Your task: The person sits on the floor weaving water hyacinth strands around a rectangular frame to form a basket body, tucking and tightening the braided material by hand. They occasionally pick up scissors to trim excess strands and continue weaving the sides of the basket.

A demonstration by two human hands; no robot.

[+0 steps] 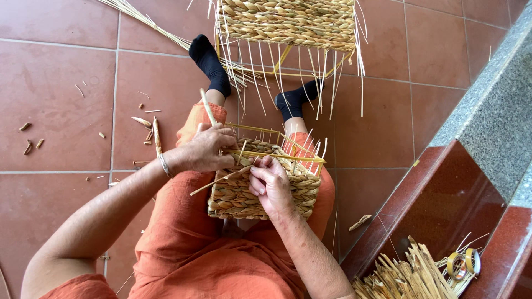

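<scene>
A small half-woven straw basket (235, 200) on a yellow wire frame (288, 156) rests on my lap, over orange trousers. My left hand (206, 147) grips the basket's upper left rim and pinches a straw strand (208, 108) that sticks up past my fingers. My right hand (270, 185) presses on the woven side wall near the rim, its fingers closed on a flat strand (220, 179) that runs out to the left. A silver bracelet (164, 165) circles my left wrist.
A larger woven basket (288, 22) with loose strand ends stands on the tiled floor beyond my black-socked feet (209, 62). Straw scraps (145, 126) litter the tiles at left. On the red step at right lie a bundle of straw (407, 274) and tape rolls (464, 262).
</scene>
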